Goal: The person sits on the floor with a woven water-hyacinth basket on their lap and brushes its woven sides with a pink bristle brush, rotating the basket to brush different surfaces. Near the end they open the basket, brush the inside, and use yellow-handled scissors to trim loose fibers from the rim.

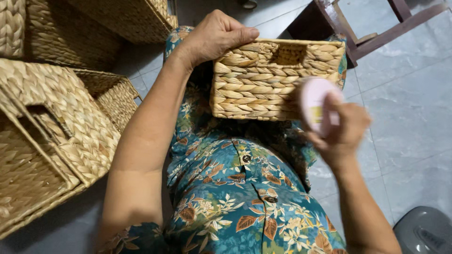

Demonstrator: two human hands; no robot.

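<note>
1. Printed cloth — a teal garment (235,197) with rust-brown leaves and small dark buttons — covers the lap nearest the camera; it is soft and creased.

2. At the lower right a grey, smooth, rounded appliance (423,231) is seen on the pale tiled floor (409,117); what it is cannot be told.

3. The right hand (341,127) is held just in front of the small woven basket (273,80), with its fingers closed around a pink round object (313,106). It looks smooth and hard, perhaps a brush or a pad, but motion blur keeps this from being settled. Its face is turned to the basket's side wall and seems to touch it or nearly so.

4. The small woven basket is rested on the lap, rectangular, plaited of thick straw-coloured strands, rough and ribbed, with a handle slot cut near its upper rim.

5. The left hand (214,35) is clamped over the basket's far left corner, fingers curled over the rim, so that the basket is steadied.

6. The step in hand is judged to be the working of the pink object over the weave; a next stroke would call for a firm hold by the left hand and even pressure along the strands.

7. At the left, larger woven baskets (56,122) of the same material are stacked on the floor — further off, dark wooden furniture legs (372,28) are seen.
</note>
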